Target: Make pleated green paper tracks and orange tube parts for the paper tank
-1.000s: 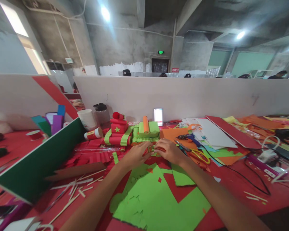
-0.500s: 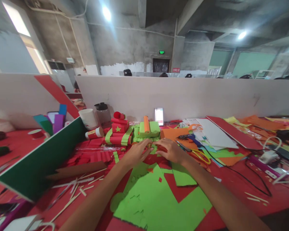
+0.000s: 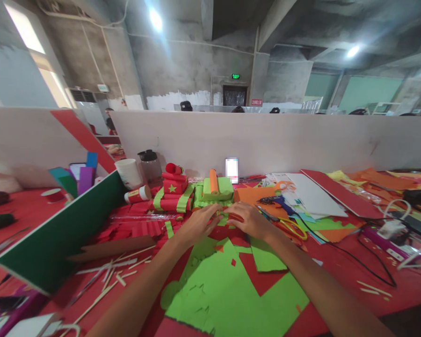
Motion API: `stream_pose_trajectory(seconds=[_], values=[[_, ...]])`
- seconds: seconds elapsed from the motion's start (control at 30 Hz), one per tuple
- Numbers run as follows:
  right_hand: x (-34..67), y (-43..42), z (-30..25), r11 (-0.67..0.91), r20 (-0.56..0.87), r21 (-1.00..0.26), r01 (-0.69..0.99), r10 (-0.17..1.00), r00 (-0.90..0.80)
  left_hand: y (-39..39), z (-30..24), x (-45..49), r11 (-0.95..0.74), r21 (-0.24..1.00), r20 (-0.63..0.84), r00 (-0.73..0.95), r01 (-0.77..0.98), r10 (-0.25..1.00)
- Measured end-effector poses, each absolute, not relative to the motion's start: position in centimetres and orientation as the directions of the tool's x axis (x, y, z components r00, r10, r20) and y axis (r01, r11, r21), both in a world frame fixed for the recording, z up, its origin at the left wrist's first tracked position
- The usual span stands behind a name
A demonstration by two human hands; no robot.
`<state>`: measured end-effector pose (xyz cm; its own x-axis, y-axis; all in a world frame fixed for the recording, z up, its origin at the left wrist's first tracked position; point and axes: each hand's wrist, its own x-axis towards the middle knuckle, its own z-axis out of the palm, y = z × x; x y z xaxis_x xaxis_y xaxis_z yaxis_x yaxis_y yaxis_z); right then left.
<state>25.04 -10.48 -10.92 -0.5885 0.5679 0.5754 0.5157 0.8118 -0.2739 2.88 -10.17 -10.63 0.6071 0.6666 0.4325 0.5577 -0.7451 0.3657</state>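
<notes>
My left hand [image 3: 204, 223] and my right hand [image 3: 248, 218] face each other at the near side of a green foam model [image 3: 228, 188] that has an orange roll [image 3: 214, 181] lying on top. Both hands are closed, fingers bent in toward a small green strip and bits of orange between them. What the fingertips grip is too small to make out. Left of the green model stands a red tank-shaped foam model [image 3: 171, 188] with a yellow star and yellow-green bands. Below my hands lie green foam sheets [image 3: 228, 295] with cut edges.
Yellow-handled scissors [image 3: 292, 227] and dark-blue-handled pliers [image 3: 282, 203] lie to the right, near a black cable. A phone [image 3: 232, 170] leans on the white partition. At left are a dark green board [image 3: 66, 229], paper cups [image 3: 129, 173], and thin sticks [image 3: 107, 283].
Both hands stay in nearly the same place, with only slight finger movement. The models and sheets have not moved.
</notes>
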Motion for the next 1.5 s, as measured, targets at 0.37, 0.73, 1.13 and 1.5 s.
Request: stream_pose_trajectory(seconds=[0.37, 0.73, 1.13, 1.5], values=[[25.2, -10.5, -11.1, 0.69, 0.497, -0.362, 0.626, 0.711, -0.497, -10.2, -10.2, 2.7, -0.672, 0.499, 0.441, 0.507, 0.548, 0.741], [26.5, -9.9, -10.3, 0.674, 0.534, -0.428, 0.602, 0.726, -0.433, -8.9, -10.9, 2.0, -0.493, 0.795, 0.344, 0.408, 0.352, 0.846], [26.4, -10.3, -9.4, 0.574, 0.524, -0.782, 0.243, 0.816, -0.242, -8.6, -11.5, 2.1, -0.305, 0.912, 0.162, 0.444, 0.273, 0.881], [25.6, -9.8, -10.6, 0.489, 0.447, -0.864, 0.122, 0.855, -0.263, -11.4, -9.1, 4.4, -0.621, 0.725, 0.444, 0.485, 0.3, 0.753]])
